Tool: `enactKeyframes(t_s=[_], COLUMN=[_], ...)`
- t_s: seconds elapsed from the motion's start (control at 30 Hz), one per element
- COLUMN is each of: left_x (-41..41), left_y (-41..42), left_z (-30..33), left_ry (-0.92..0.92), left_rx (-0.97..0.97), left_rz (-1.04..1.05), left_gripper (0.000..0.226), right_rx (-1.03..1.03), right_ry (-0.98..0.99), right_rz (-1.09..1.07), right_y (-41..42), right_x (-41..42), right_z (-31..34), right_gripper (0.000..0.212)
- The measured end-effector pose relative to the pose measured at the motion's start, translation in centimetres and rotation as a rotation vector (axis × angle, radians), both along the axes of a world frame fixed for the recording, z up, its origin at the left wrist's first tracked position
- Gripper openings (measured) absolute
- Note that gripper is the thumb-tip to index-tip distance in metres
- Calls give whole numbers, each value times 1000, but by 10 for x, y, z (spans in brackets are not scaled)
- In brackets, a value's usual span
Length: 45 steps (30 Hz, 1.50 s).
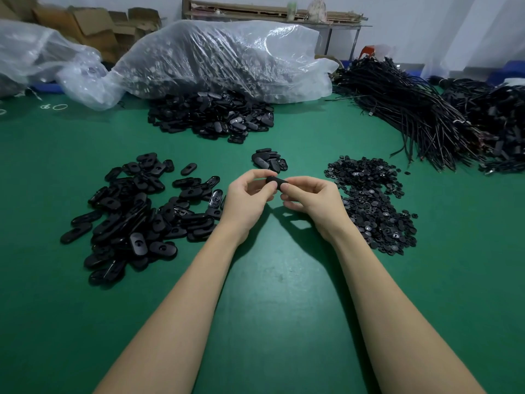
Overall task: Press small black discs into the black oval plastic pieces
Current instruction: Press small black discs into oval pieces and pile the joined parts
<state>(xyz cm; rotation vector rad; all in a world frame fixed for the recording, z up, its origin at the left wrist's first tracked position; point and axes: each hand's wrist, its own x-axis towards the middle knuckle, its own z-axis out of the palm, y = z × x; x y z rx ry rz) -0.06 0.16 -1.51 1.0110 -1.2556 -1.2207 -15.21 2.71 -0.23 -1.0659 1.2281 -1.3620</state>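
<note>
One black oval plastic piece is held above the green table between both hands. My left hand pinches its left end with thumb and fingers. My right hand pinches its right end, fingers curled. Whether a disc sits in it is hidden by the fingers. A heap of oval pieces lies to the left. The pile of small black discs lies to the right. A small group of oval pieces sits just beyond the hands.
A larger heap of oval pieces spills from a clear plastic bag at the back. Bundles of black cables fill the back right. Cardboard boxes stand at the back left. The green table spreads under my forearms.
</note>
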Motion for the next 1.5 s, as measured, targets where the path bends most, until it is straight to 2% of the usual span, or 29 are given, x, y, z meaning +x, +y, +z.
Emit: enactKeyframes(t_s=[0.3, 0.97, 1.03, 1.1, 1.23, 1.33, 1.5], left_x=[3, -5, -5, -3, -2, -3, -5], left_y=[0, 5, 5, 4, 4, 4, 4], left_z=[0, 1, 1, 1, 1, 2, 1], left_ry=[-139, -453, -434, -346, -141, -136, -177], left_rx=[-51, -162, -153, -109, -4, -4, 0], left_rz=[-20, 89, 74, 53, 45, 82, 137], left_gripper=[18, 12, 11, 11, 25, 26, 20], right_rx=[12, 18, 13, -2, 4, 44, 64], right_ry=[40, 370, 364, 269, 133, 132, 257], right_rz=[-27, -86, -87, -76, -76, -121, -271], right_y=[-3, 0, 0, -1, -4, -11, -31], right_x=[0, 2, 3, 2, 1, 2, 9], right_z=[-3, -9, -9, -9, -5, -3, 0], right_gripper=[8, 10, 9, 7, 8, 8, 4])
